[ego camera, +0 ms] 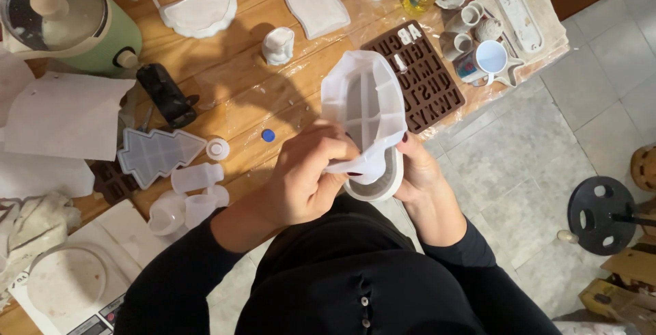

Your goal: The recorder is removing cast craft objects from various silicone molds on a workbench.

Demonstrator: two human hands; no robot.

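My left hand (311, 174) and my right hand (417, 171) both grip a white flexible silicone mould (365, 99) with ribbed compartments, held above my lap just off the table edge. The left fingers pinch and fold the mould's near edge back. A white cast piece (379, 181) with a rounded rim shows under the peeled edge, between both hands. The right hand supports the mould and cast from the right side.
A wooden table (225, 82) under clear film carries a brown letter mould (427, 79), a tree-shaped mould (157, 154), small white moulds (195, 178), a green pot (75, 24), white cast trays (198, 14), cups (488, 58) and paper sheets (65, 116). Tiled floor lies right.
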